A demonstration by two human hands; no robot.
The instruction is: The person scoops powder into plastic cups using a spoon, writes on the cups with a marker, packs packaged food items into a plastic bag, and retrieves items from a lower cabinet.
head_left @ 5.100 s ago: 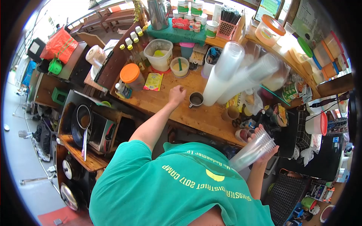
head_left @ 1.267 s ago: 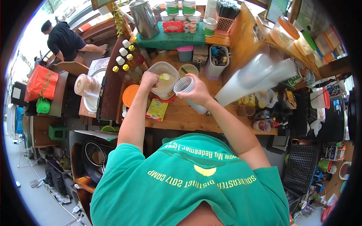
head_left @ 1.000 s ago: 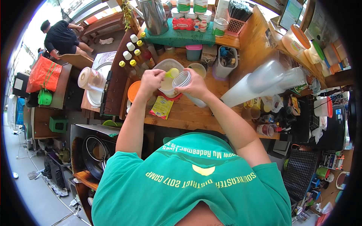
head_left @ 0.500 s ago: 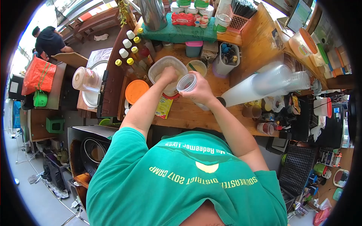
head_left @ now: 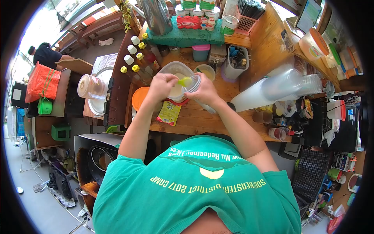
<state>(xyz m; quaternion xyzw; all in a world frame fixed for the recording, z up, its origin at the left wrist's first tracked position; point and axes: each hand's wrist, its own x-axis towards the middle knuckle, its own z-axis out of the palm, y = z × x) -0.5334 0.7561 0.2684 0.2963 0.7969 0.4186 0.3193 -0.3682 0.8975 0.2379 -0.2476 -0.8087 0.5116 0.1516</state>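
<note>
Green plastic marked the scoop (head_left: 185, 82) in the head view, held over the square tub (head_left: 170, 66); the left hand (head_left: 160, 87) pinched its handle, while the right hand (head_left: 204, 93) was wrapped around a stack of clear cups (head_left: 207, 107), their mouth just beside the scoop's bowl. Anything in the scoop could perhaps have landed on the counter (head_left: 194, 124) or the yellow packet (head_left: 169, 112) had it tipped wide of the cups; too hard a squeeze might have buckled their thin walls; a knock from either wrist might have jogged the tub. Bright and glossy, the scoop had a rounded bowl, though its load could not be made out; the cups were see-through, nested and tilted, mouth toward the tub; the tub was cloudy, with pale contents (head_left: 179, 75) inside.
</note>
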